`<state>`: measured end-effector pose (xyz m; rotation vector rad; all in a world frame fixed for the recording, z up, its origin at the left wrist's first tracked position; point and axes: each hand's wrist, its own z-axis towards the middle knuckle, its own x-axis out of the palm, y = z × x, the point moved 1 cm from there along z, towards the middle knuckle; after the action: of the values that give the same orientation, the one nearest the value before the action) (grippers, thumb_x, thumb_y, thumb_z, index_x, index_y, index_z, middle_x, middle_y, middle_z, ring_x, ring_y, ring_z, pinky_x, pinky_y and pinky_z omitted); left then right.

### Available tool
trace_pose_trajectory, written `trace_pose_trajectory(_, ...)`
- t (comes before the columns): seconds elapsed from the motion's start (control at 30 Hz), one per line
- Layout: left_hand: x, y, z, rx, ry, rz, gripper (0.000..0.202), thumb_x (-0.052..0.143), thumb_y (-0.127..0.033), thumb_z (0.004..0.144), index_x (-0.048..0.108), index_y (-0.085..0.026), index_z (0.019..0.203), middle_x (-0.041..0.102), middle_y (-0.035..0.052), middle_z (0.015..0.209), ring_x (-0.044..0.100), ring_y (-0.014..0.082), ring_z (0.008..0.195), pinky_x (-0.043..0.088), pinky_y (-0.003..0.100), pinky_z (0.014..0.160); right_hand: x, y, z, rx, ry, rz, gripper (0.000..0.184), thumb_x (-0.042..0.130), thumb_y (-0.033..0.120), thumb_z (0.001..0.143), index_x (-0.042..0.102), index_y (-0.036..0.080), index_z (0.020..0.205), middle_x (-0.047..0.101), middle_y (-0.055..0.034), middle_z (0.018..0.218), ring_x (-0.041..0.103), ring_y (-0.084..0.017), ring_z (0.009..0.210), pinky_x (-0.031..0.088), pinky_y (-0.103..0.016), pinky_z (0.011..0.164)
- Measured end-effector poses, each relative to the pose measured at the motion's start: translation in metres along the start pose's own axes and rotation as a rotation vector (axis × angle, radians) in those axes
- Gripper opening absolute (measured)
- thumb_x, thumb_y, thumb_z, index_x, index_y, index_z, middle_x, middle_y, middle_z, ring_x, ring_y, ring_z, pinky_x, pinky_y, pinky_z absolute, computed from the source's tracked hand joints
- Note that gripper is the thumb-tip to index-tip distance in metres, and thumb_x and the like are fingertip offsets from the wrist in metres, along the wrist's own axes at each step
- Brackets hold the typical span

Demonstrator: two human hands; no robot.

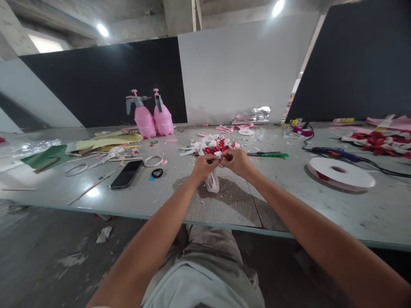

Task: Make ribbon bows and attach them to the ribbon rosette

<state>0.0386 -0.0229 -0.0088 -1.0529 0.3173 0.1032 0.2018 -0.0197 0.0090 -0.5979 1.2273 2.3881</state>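
Observation:
My left hand (204,166) and my right hand (236,161) meet over the near middle of the table, thumbs and fingers pinched close together. Between them they grip a white ribbon (212,183), whose looped end hangs below my left hand and carries small gold-coloured marks. Just behind the fingertips lies a heap of white and red ribbon pieces (210,145). Green-handled scissors (272,155) rest to the right of my right hand. My fingers hide the exact spot where the ribbon is pinched.
A white ribbon spool (341,173) and a blue glue gun (335,153) lie at right, its cord trailing. Pink spray bottles (146,122) stand at the back left. A phone (126,174), a black ring (157,173), sticks and coloured paper (109,140) lie at left.

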Motion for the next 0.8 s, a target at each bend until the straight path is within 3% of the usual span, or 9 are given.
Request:
trace_pose_trajectory(0.17,0.001,0.002,0.0,0.015,-0.011,-0.007,0.019,0.064,-0.03,0.071,0.071,-0.013,0.071,0.057,-0.0015,0.061,0.045,0.0091,0.059,0.033,0.022,0.059,0.002,-0.001,0.001,0.024,0.004,0.004,0.015,0.06,0.019,0.063,0.071,0.013,0.072,0.061,-0.0009,0.058,0.051,-0.012,0.055,0.035,-0.023,0.054)
trace_pose_trajectory(0.3,-0.001,0.001,0.002,0.001,-0.033,-0.047,0.02,0.064,-0.032,0.072,0.067,-0.013,0.066,0.048,-0.0038,0.056,0.039,0.0081,0.056,0.028,0.022,0.055,0.001,-0.005,0.002,0.025,-0.027,0.103,0.019,0.059,0.021,0.068,0.073,0.014,0.078,0.066,-0.0027,0.063,0.055,-0.013,0.057,0.039,-0.023,0.055)
trace_pose_trajectory(0.47,-0.002,-0.001,0.003,-0.05,-0.071,-0.19,0.021,0.068,-0.034,0.071,0.069,-0.014,0.072,0.053,-0.003,0.061,0.043,0.009,0.06,0.032,0.022,0.057,0.003,-0.007,0.003,0.168,-0.005,0.493,0.022,0.066,0.037,0.071,0.071,0.016,0.075,0.066,-0.0038,0.063,0.059,-0.014,0.056,0.048,-0.027,0.056)
trace_pose_trajectory(0.63,0.0,-0.006,0.003,-0.085,-0.051,-0.385,0.022,0.071,-0.036,0.07,0.07,-0.014,0.075,0.062,0.0002,0.07,0.052,0.0112,0.066,0.04,0.023,0.064,0.006,0.0,-0.001,0.361,0.113,0.709,0.049,0.066,0.064,0.072,0.067,0.016,0.064,0.065,-0.0068,0.062,0.058,-0.014,0.054,0.05,-0.028,0.052)
trace_pose_trajectory(0.7,-0.001,-0.008,0.002,-0.084,-0.038,-0.397,0.026,0.071,-0.04,0.07,0.069,-0.014,0.073,0.062,0.0008,0.07,0.053,0.0119,0.067,0.042,0.024,0.067,0.007,0.003,-0.004,0.366,0.138,0.776,0.05,0.068,0.066,0.07,0.068,0.016,0.068,0.066,-0.0066,0.068,0.057,-0.013,0.057,0.05,-0.027,0.054)
trace_pose_trajectory(0.8,-0.002,-0.008,0.002,-0.077,-0.05,-0.366,0.031,0.073,-0.044,0.07,0.066,-0.014,0.07,0.059,-0.0008,0.067,0.05,0.0106,0.065,0.04,0.024,0.065,0.005,0.006,-0.005,0.356,0.074,0.861,0.043,0.078,0.058,0.064,0.068,0.017,0.073,0.065,-0.0032,0.074,0.056,-0.011,0.062,0.05,-0.025,0.056)
